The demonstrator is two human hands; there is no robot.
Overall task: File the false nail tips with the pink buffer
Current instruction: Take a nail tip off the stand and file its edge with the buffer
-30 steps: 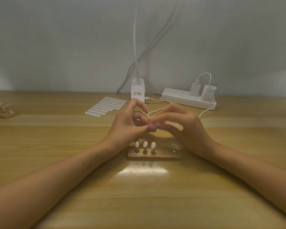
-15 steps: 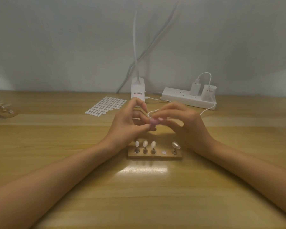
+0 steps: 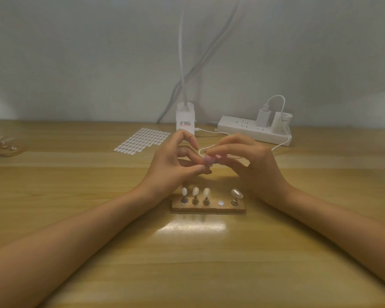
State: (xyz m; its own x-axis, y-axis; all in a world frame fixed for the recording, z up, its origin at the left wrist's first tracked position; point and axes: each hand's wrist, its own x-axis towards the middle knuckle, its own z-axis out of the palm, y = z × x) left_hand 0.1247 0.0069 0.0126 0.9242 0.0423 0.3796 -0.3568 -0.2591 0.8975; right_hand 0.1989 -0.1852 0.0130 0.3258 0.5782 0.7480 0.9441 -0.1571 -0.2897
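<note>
My two hands meet above the table, just behind a wooden stand (image 3: pixel 209 208). My right hand (image 3: pixel 249 161) pinches a small pink buffer (image 3: pixel 208 160) in its fingertips. My left hand (image 3: pixel 171 167) pinches a false nail tip (image 3: pixel 206 167) between thumb and finger, mostly hidden, right under the buffer. On the stand, three white nail tips (image 3: pixel 195 192) stand on pegs at the left and a larger clear tip (image 3: pixel 236 193) at the right. One seat (image 3: pixel 220 203) between them holds no peg.
A sheet of white adhesive tabs (image 3: pixel 142 141) lies at the back left. A white lamp base (image 3: pixel 185 123), a power strip (image 3: pixel 253 130) with plugs and a white cable (image 3: pixel 280 145) sit by the wall. Another wooden stand (image 3: pixel 2 144) lies at the far left.
Both hands have lifted slightly and the right hand has drawn back, uncovering the clear tip at the stand's right end. The buffer stays against the pinched tip.
</note>
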